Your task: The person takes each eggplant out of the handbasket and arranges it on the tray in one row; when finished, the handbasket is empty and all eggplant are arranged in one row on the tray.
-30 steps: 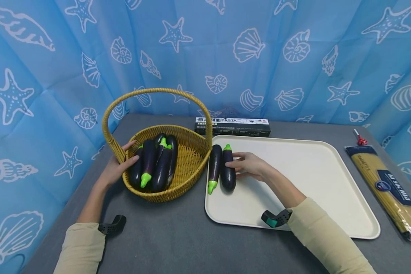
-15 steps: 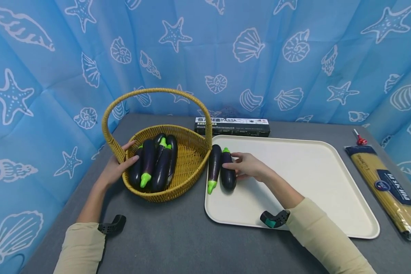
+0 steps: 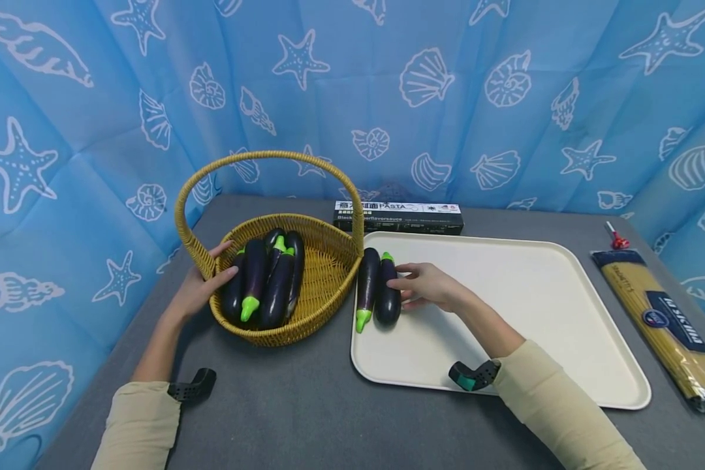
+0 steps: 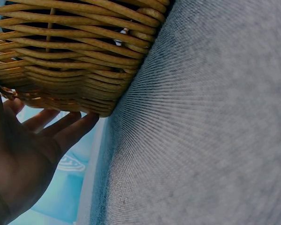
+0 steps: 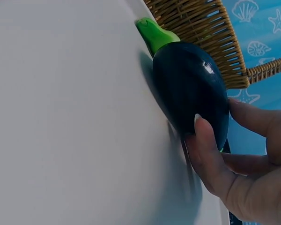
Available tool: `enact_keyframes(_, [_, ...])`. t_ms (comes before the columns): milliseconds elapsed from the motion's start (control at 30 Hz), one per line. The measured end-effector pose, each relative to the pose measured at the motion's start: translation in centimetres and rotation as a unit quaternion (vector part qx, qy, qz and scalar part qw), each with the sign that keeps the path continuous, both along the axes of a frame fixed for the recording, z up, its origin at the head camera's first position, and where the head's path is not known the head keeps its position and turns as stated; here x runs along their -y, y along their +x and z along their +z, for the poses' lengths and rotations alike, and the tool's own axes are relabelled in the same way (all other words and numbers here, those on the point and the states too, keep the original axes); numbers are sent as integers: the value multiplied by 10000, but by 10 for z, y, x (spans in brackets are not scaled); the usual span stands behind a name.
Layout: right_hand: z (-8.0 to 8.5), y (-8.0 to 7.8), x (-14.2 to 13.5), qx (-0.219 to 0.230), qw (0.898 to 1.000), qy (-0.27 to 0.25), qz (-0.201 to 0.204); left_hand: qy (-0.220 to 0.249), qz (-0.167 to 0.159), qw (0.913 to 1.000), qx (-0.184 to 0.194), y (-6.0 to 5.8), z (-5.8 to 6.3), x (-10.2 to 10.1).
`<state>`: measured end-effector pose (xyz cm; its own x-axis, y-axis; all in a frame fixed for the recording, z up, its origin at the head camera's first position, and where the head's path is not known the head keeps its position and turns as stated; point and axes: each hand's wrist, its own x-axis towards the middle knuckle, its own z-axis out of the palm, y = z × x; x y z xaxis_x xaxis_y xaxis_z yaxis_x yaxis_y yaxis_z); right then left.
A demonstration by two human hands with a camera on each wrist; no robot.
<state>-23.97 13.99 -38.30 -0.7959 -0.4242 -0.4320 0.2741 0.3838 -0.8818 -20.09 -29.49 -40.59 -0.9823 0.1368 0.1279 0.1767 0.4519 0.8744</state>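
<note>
Holds the basket (image 3: 322, 271) with parted fingers of the left hand (image 3: 196, 291) and pinches an eggplant (image 3: 387, 303) in the half-curled right hand (image 3: 427, 285), risking a slip owing to its gloss.

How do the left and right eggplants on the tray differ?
The left eggplant has its green cap toward the near edge of the tray; the right eggplant has its cap toward the far edge. The fingers of the right hand grip the right eggplant, while the left eggplant is ungripped. Both are dark purple.
</note>
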Motion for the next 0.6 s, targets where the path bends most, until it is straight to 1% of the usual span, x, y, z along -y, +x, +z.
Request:
enact_keyframes(200, [-3, -1, -2, 66, 10000, -59, -5, 58, -12, 9999, 105, 2, 1, 0])
enact_keyframes(367, [-2, -1, -2, 53, 9999, -48, -78, 96, -42, 9999, 95, 3, 3, -2])
enact_keyframes(600, [-1, -2, -4, 48, 9997, -21, -233, 117, -45, 9999, 48, 0, 1, 0])
